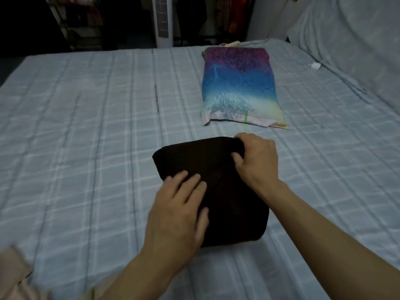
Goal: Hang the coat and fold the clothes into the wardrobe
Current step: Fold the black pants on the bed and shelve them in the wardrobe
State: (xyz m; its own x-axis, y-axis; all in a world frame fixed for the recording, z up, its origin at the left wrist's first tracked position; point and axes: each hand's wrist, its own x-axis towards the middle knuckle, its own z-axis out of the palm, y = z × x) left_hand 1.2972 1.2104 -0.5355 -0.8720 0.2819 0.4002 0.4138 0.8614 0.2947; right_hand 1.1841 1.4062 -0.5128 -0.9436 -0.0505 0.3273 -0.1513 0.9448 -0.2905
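**A:** What is shown in the head view?

**B:** A dark garment [216, 191] is seen on the bed [86, 126], already folded into a compact block. It lies near the front edge, apart from the colourful pillow [238, 87] beyond it.

**A:** How is it held?

**B:** The left hand [179, 211] is laid flat on its near left part, with the fingers spread and pressed down. The far right corner is pinched by the right hand [257, 161], with the fingers curled over the edge and the thumb tucked beneath.

**A:** How much of the task can be counted as done?

**B:** The folding of this piece is judged nearly finished, and perhaps only a last tuck or smoothing is needed. Nothing has yet been carried to the wardrobe. Hanging clothes [233, 16] are made out in the dark at the back, beside a white fan [162, 20], but whether the coat is among them cannot be told.

**A:** What is left?

**B:** The block must be lifted and stored. A pink cloth [15, 276] is glimpsed at the lower left corner. It may be waiting to be folded, though that cannot be confirmed.
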